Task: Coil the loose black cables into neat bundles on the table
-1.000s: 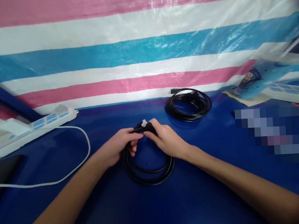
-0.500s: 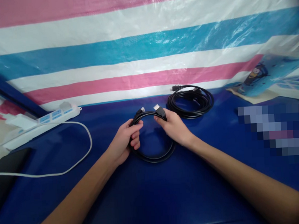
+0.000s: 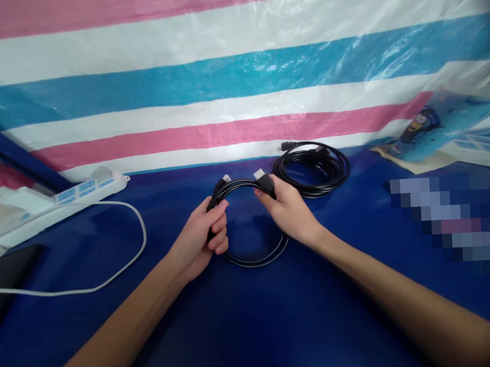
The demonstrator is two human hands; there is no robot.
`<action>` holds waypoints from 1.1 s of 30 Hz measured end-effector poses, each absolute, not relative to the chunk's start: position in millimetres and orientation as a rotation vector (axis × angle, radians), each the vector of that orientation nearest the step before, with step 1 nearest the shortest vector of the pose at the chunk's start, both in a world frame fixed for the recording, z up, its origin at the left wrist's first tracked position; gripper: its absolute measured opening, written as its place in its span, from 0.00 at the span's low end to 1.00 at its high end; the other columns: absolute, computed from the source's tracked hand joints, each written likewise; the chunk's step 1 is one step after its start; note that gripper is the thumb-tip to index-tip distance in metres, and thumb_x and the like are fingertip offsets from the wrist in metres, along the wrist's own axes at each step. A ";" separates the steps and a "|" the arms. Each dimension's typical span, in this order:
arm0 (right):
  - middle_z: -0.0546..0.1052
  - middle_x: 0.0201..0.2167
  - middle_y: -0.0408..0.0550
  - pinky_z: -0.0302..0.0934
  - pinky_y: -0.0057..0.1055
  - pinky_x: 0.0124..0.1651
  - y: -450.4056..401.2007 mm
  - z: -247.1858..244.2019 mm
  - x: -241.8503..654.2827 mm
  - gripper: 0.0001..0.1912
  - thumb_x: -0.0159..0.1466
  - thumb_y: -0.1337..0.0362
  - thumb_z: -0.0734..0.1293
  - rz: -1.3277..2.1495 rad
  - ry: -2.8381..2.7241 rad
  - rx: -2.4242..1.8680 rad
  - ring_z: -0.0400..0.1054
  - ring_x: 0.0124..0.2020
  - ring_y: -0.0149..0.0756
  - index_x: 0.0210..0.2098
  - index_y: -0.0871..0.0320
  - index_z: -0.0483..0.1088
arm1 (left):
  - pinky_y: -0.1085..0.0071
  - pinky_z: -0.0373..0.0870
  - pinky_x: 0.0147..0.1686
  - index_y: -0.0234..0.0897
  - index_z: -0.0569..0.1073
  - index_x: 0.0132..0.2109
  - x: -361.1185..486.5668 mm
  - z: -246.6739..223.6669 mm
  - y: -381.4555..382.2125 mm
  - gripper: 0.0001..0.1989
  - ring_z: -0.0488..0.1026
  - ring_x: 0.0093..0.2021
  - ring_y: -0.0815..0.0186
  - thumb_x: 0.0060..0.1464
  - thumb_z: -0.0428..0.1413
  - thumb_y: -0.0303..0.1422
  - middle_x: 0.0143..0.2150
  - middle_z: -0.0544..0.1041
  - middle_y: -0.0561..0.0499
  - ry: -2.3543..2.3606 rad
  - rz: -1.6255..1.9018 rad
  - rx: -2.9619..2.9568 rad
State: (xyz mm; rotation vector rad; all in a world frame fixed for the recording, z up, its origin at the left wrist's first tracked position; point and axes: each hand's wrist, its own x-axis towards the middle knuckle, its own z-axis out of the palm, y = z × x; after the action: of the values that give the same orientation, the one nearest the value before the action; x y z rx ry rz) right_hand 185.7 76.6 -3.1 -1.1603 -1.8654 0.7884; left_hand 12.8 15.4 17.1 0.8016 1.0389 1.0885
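Between the fingers of the left hand (image 3: pixel 208 232) and the right hand (image 3: pixel 289 208), a black cable (image 3: pixel 252 264), smooth and faintly glossy, forms one round coil of a few strands. The left fingers are curled closed around its bundled side; the right thumb and fingers pinch the opposite side. Two plugs with pale tips stand at the coil's top: one plug (image 3: pixel 222 181) just above the left fingertips, the other plug (image 3: pixel 265 181) just beyond the right thumb; any lettering on them is too small to read. Past the right fingers lies a second black coil (image 3: pixel 311 192), thicker, on the smooth dark-blue tabletop (image 3: pixel 244 331). Well left of the left fingers are one white plastic power strip (image 3: pixel 75 195), a looping white cord (image 3: pixel 144 232) and a flat black object (image 3: pixel 15 272). Beyond all fingers hangs a shiny, wrinkled striped sheet (image 3: pixel 206 78); far right, a blue item (image 3: pixel 451 120) bears a cartoon figure.
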 end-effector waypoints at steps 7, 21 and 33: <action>0.63 0.22 0.40 0.46 0.26 0.27 68.6 0.0 185.1 0.05 0.63 0.70 0.61 1.025 -2.022 -1.056 0.52 0.22 0.25 0.30 0.60 0.61 | 0.81 0.49 0.10 0.39 0.58 0.30 7.3 19.2 15.0 0.12 0.45 0.12 0.80 0.56 0.54 0.35 0.17 0.49 0.63 1.105 0.941 0.844; 0.58 0.18 0.34 0.53 0.21 0.17 54.5 -1.0 165.8 0.10 0.62 0.65 0.62 1.828 -1.312 -0.938 0.50 0.12 0.20 0.43 0.60 0.63 | 0.77 0.49 0.15 0.38 0.66 0.33 -9.5 7.2 32.5 0.09 0.53 0.14 0.74 0.53 0.55 0.39 0.17 0.57 0.60 1.614 0.997 1.336; 0.57 0.18 0.34 0.53 0.20 0.14 57.6 6.2 179.0 0.16 0.64 0.54 0.65 2.101 -1.237 -0.754 0.44 0.11 0.18 0.44 0.60 0.68 | 0.74 0.56 0.23 0.39 0.68 0.39 -11.3 2.8 27.2 0.09 0.63 0.19 0.71 0.56 0.53 0.40 0.19 0.64 0.58 1.699 1.142 1.619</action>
State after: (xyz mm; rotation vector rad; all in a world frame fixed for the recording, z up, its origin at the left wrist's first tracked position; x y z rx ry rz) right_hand 179.0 57.6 6.2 -0.7536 -1.2370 2.1013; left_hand -11.3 27.2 2.8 1.6192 1.6989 1.1422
